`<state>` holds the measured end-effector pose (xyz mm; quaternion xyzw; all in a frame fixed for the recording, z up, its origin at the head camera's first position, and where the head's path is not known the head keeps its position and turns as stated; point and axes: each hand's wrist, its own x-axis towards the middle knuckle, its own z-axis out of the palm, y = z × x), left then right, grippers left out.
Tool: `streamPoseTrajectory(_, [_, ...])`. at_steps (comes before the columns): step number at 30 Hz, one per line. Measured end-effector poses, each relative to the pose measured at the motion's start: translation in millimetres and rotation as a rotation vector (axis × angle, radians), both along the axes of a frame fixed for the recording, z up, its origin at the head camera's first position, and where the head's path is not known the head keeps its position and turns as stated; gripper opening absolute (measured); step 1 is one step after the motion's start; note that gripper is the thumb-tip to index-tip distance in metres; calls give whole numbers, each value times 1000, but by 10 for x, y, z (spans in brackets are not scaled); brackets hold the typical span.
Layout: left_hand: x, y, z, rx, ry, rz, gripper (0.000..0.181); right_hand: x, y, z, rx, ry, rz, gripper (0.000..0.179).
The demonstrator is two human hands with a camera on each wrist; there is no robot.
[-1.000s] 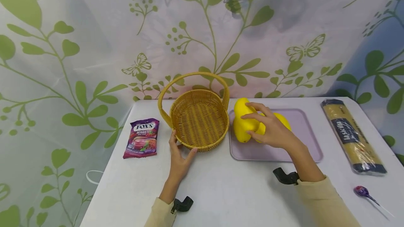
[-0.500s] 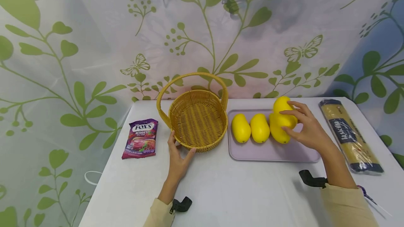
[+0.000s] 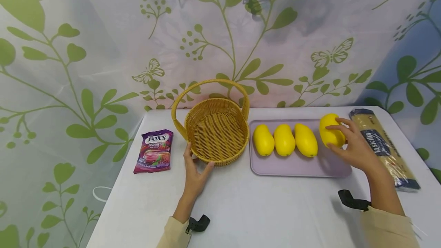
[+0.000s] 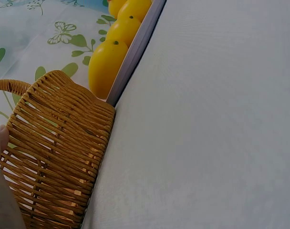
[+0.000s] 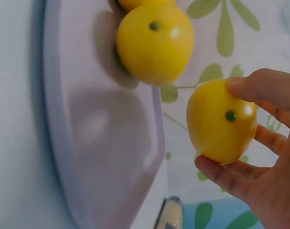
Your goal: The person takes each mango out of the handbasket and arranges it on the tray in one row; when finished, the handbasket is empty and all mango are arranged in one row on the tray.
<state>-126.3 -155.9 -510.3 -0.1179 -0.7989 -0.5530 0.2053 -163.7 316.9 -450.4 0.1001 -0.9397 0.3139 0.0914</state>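
My right hand [image 3: 355,146] grips a yellow mango [image 3: 331,131] between thumb and fingers, over the right end of a lilac tray [image 3: 299,168]. In the right wrist view that mango [image 5: 219,124] hangs above the tray's surface, its green stem spot showing. Three more mangoes lie in a row on the tray: one at the left [image 3: 263,141], one in the middle [image 3: 284,140] and one slightly tilted [image 3: 306,140]. At the near left side of a wicker basket [image 3: 220,160], my left hand [image 3: 195,177] touches the rim with thumb and fingers spread. Nothing lies inside the basket.
A purple candy bag [image 3: 155,151] lies left of the basket. At the right, a spaghetti packet [image 3: 382,144] is partly behind my right hand. A lollipop stick [image 3: 419,229] shows beside the right sleeve. A patterned curtain [image 3: 220,41] hangs behind the table.
My right hand has carried the mango rightward, from above the left of the tray, past the other mangoes, to its right end. The left hand and the basket stay in place.
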Motion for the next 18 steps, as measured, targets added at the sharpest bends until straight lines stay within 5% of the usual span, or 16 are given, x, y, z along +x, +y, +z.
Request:
streamPoseTrajectory(12, [12, 7, -2, -11, -9, -3, 91, 8, 66, -179, -25, -244, 5, 58])
streamPoseTrajectory(18, [-43, -16, -116, -1, -14, 4, 93, 13, 67, -227, -27, -276, 14, 62])
